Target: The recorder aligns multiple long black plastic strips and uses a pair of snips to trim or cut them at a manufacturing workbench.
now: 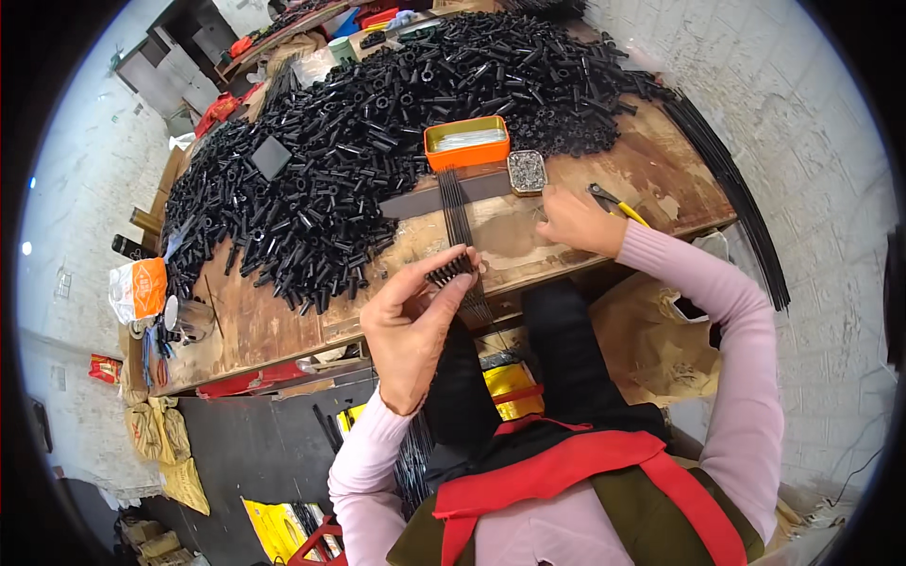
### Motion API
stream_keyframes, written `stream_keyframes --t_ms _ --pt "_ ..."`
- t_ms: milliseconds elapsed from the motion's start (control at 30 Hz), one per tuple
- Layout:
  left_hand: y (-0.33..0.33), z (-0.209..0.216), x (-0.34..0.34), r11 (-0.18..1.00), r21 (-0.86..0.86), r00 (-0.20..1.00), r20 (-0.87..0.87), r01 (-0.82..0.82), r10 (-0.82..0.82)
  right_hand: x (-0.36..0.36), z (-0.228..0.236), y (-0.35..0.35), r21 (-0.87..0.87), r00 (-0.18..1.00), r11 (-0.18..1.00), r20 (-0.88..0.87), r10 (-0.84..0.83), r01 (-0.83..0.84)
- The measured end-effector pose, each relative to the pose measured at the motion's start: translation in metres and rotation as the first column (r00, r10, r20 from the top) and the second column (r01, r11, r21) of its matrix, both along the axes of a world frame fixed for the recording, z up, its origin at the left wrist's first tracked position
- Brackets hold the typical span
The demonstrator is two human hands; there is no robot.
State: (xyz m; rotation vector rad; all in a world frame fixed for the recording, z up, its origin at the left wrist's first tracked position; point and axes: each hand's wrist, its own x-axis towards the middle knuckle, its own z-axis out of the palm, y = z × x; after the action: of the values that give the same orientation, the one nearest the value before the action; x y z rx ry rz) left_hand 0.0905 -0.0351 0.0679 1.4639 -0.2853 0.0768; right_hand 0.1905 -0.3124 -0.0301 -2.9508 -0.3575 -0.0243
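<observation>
My left hand [411, 311] is closed, thumb against fingers, around a row of small dark ribbed pieces [451, 269]. Beside and beneath them, a bundle of thin black rods [455, 212] runs from the orange box towards the table's front edge. My right hand [583, 224] rests low over the wooden table, its fingers curled in, and whatever they pinch is hidden. Just beyond it stands a small square tin [527, 173] of tiny silvery parts. Pliers with yellow handles [630, 212] lie to the right of that hand.
A large heap of black tubular parts [311, 189] covers much of the table [661, 160]. An orange box [467, 143] holds thin pale strips. Long black rods [736, 189] lie along the right edge. A clear jar [189, 319] stands at the left.
</observation>
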Motion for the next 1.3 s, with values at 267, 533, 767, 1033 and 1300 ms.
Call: stream_keyframes --t_ms 267,533,767,1033,1300 --pt "0.009 0.005 -0.002 0.999 0.01 0.998 0.026 0.052 -0.052 0.008 0.028 0.001 0.097 0.983 0.989 -0.134 0.124 -0.111" --pt "0.009 0.014 0.0 0.988 -0.134 0.995 -0.051 0.082 -0.089 -0.085 0.138 0.049 0.573 0.944 0.75 0.206 0.259 -0.331" --pt "0.01 0.016 0.0 0.993 -0.04 0.991 -0.08 0.108 -0.111 -0.108 0.145 0.069 -0.031 0.594 0.817 0.671 0.443 -0.575" --pt "0.012 0.019 0.0 0.991 -0.041 0.989 -0.069 0.128 -0.13 -0.11 0.14 0.072 0.037 0.691 0.849 0.601 0.402 -0.527" --pt "0.012 0.012 0.004 0.983 -0.084 0.984 -0.044 0.166 -0.17 -0.103 0.141 0.069 -0.012 0.587 0.793 0.666 0.461 -0.609"
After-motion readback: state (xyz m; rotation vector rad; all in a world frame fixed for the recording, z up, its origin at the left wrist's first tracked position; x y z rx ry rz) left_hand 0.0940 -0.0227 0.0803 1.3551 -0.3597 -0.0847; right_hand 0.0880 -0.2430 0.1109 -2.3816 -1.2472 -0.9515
